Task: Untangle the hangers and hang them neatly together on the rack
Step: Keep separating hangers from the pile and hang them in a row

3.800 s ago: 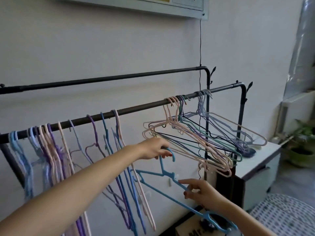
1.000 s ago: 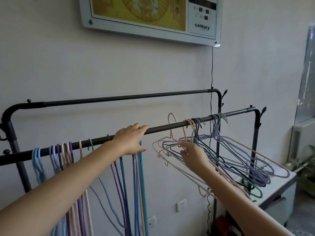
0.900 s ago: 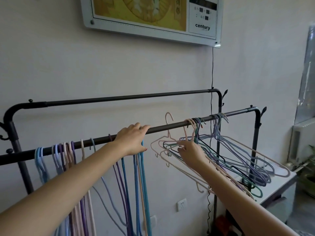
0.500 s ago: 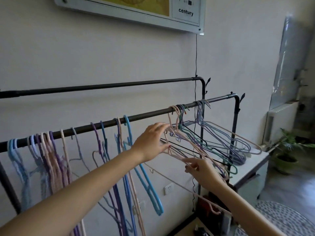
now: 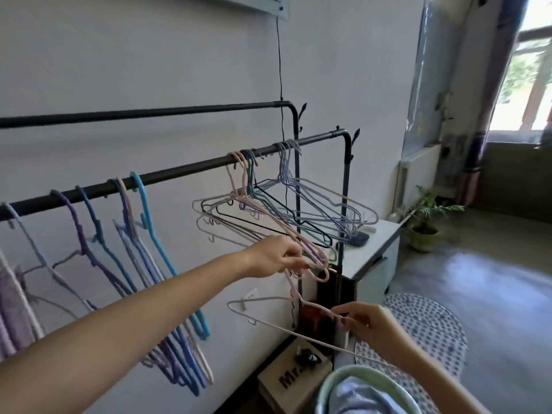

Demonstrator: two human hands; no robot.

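Hook upward, the loose pink hanger [image 5: 286, 316] hangs below the tangled bunch [image 5: 268, 216] on the rack's front rail [image 5: 185, 171], its long bar slanting down to the right; the left hand [image 5: 274, 258] pinches the hook at the bunch's lowest loops, so it is nearer the snag. Right hand [image 5: 373, 327] fingers pinch the shoulder wire, but whether the hook is free of those loops is hard to make out.

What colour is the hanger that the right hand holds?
Pale pink; the hanger shows best in the head view.

Daylight from window [image 5: 525, 82], edges warped, slightly soft.
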